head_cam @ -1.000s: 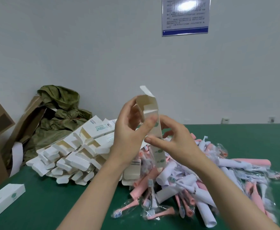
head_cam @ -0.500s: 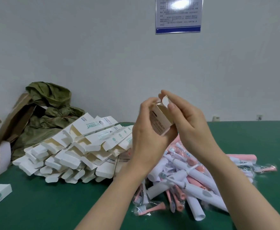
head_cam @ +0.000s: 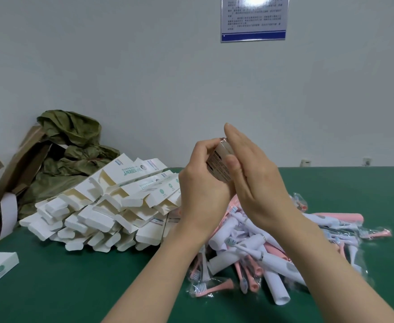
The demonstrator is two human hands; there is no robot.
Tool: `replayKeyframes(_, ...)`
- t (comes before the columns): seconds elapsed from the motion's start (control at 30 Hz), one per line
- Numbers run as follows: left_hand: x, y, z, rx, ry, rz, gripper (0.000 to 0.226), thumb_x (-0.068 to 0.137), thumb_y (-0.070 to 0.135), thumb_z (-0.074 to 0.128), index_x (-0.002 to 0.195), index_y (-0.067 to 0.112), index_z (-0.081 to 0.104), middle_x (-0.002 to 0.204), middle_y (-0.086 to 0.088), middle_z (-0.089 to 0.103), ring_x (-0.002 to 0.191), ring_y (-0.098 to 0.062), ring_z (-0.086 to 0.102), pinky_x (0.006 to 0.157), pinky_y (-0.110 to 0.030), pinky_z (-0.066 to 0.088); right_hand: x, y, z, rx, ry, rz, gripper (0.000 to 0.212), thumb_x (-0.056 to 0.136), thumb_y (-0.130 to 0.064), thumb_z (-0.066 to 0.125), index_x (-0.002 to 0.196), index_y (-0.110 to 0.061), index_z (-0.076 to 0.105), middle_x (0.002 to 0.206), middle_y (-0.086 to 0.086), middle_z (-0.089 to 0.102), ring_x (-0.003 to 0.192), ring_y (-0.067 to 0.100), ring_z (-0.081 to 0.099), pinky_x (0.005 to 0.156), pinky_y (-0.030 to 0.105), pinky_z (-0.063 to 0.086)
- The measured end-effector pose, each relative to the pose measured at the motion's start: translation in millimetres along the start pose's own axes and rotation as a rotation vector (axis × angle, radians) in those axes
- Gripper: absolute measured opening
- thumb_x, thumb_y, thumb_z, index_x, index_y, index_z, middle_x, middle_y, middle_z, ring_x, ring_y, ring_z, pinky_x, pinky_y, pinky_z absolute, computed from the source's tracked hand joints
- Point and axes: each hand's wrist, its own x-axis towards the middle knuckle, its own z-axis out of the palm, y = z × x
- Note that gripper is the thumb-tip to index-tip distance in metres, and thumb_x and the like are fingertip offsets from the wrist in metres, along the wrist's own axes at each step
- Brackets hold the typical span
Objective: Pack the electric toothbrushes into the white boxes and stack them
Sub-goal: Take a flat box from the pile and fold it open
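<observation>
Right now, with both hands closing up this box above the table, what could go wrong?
1. The right hand presses the end flap of the white box with flat fingers; a mistucked flap could crease or spring open.
2. The left hand grips the box above the toothbrush pile; a slip would drop it among them.
3. The heap of open boxes lies loosely beside the left forearm; a nudge could scatter it.

matt card boxes (head_cam: 112, 206), glossy plastic toothbrushes (head_cam: 261, 250), green felt-like table (head_cam: 74, 287)
</observation>
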Motion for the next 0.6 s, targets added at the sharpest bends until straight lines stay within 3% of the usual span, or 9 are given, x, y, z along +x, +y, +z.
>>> replayKeyframes(0.13,-2.3,-1.1,-1.1,-0.026,0.064,-0.019,0.025,0.073,0.023,0.057,0.095,0.036,0.054,0.084,0.037,0.061,0.08,0.011,0.059,0.068,-0.004,0.042,3.0,-8.5,0.7,-0.174,-0.092,-0.073,0.05,0.097,-0.019,0.035,0.142,0.002,0.031,0.15,0.018,0.031,0.138,0.023,0.031,0.108,0.01,0.011)
replayKeyframes(0.2,-2.9,-0.2,-4.6,-0.045,0.091,0.002,0.029,0.073,0.02,0.059,0.097,0.035,0.053,0.086,0.037,0.061,0.082,0.01,0.06,0.07,-0.006,0.043,5.8,-14.8,-1.2,-0.168,-0.146,-0.105,0.053,0.097,-0.025,0.033,0.144,-0.001,0.029,0.152,0.013,0.028,0.14,0.021,0.028,0.109,0.011,0.01)
replayKeyframes(0.3,-3.9,3.9,-14.4,-0.076,0.083,0.075,0.047,0.068,0.015,0.076,0.101,0.035,0.051,0.093,0.027,0.062,0.087,0.002,0.061,0.073,-0.008,0.044,5.9,-19.2,-8.3,0.27,-0.106,-0.001,0.049,0.098,-0.038,0.029,0.143,-0.018,0.034,0.148,-0.009,0.035,0.136,0.001,0.031,0.111,0.012,0.02)
replayKeyframes(0.37,-6.1,6.4,-24.5,-0.161,0.091,0.075,0.053,0.068,0.019,0.081,0.107,0.033,0.048,0.1,0.019,0.062,0.095,-0.004,0.061,0.078,-0.014,0.047,6.5,-13.4,-15.8,0.562,0.119,0.156,0.036,0.098,-0.036,0.032,0.128,-0.026,0.05,0.134,-0.012,0.053,0.123,-0.001,0.049,0.103,0.02,0.039)
replayKeyframes(0.43,-9.6,6.8,-39.2,-0.327,0.138,0.046,0.055,0.07,0.019,0.078,0.113,0.027,0.044,0.106,0.01,0.06,0.098,-0.005,0.061,0.082,-0.02,0.05,6.0,5.6,-18.8,0.629,0.262,0.452,0.02,0.099,-0.028,0.041,0.109,-0.023,0.058,0.117,-0.001,0.064,0.104,0.006,0.061,0.087,0.023,0.049)
replayKeyframes(0.47,-11.1,5.5,-48.1,-0.409,0.172,0.038,0.056,0.069,0.017,0.076,0.114,0.023,0.042,0.107,0.005,0.058,0.098,-0.006,0.06,0.081,-0.022,0.05,3.8,15.7,-18.7,0.614,0.204,0.656,0.019,0.099,-0.029,0.044,0.104,-0.019,0.059,0.114,0.005,0.066,0.096,0.01,0.062,0.081,0.025,0.051)
replayKeyframes(0.53,-15.2,0.0,-67.6,-0.55,0.211,0.002,0.056,0.068,0.017,0.072,0.115,0.019,0.041,0.105,-0.001,0.056,0.097,-0.01,0.057,0.081,-0.025,0.05,-4.1,30.0,-12.5,0.703,-0.037,1.042,0.04,0.095,-0.043,0.046,0.106,-0.007,0.058,0.108,0.014,0.066,0.086,0.021,0.062,0.073,0.03,0.053)
replayKeyframes(0.6,-23.0,-7.8,-83.2,-0.641,0.183,-0.086,0.053,0.067,0.018,0.069,0.114,0.019,0.043,0.101,0.001,0.059,0.095,-0.012,0.058,0.079,-0.029,0.052,-15.3,36.1,-2.9,0.903,-0.29,1.245,0.061,0.09,-0.055,0.046,0.11,0.0,0.057,0.101,0.019,0.069,0.079,0.026,0.064,0.063,0.03,0.055)
